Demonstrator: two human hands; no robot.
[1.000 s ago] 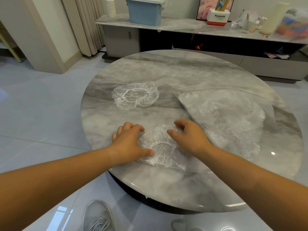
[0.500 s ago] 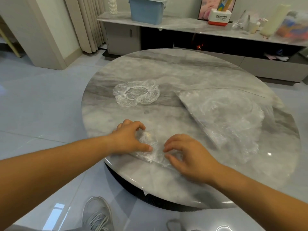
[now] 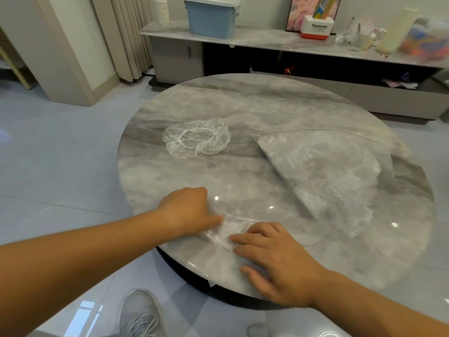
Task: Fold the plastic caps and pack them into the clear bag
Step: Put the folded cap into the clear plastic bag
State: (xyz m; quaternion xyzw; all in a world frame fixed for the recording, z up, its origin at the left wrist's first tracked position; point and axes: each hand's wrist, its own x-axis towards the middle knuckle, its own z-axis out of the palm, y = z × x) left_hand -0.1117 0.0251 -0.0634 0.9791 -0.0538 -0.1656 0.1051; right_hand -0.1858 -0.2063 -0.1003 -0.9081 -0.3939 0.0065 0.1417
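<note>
A folded clear plastic cap point(image 3: 227, 231) lies flattened near the front edge of the round marble table point(image 3: 279, 110). My left hand point(image 3: 188, 209) has curled fingers and pinches the cap's left end. My right hand point(image 3: 274, 259) lies flat, fingers spread, pressing down on the cap's right part. A second cap point(image 3: 195, 138), spread out and crinkled, sits at the table's left middle. The clear bag point(image 3: 325, 171) lies flat on the right with several caps inside it.
Behind the table runs a low cabinet carrying a blue bin point(image 3: 211, 18), stacked paper cups point(image 3: 163, 10), a red-and-white box point(image 3: 315, 29) and other clutter. My grey shoe point(image 3: 141, 314) stands on the tiled floor under the front edge.
The cap under my hands has gone from a loose round shape to a narrow folded strip. My right hand has slid toward me and flattened onto it; the left stays on the left end.
</note>
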